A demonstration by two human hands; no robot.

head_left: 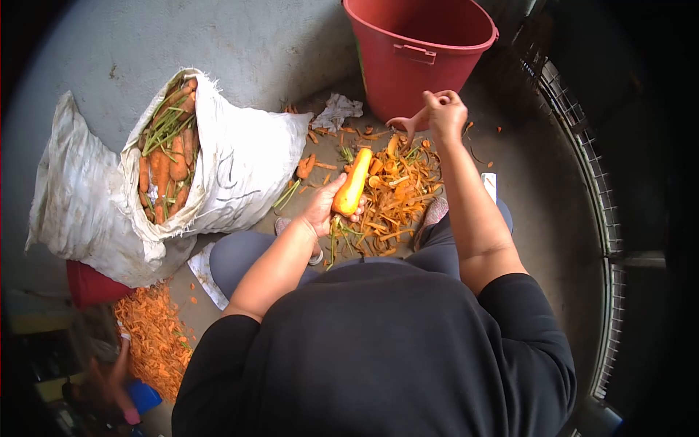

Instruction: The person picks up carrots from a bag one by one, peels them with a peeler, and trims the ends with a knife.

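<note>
My left hand is wrapped round a large carrot. Its surface is bright and peeled, and green stalks hang below the hand. Up and to the right, my right hand is closed on the handle of a peeler with a forked, Y-shaped head. The peeler is held apart from the carrot, in front of the red bucket. Beneath the hands lies a pile of orange peelings on the floor between my feet.
A white sack full of unpeeled carrots lies open at the left, beside another white sack. A big red bucket stands ahead by the wall. At lower left, another person is near a larger peelings heap.
</note>
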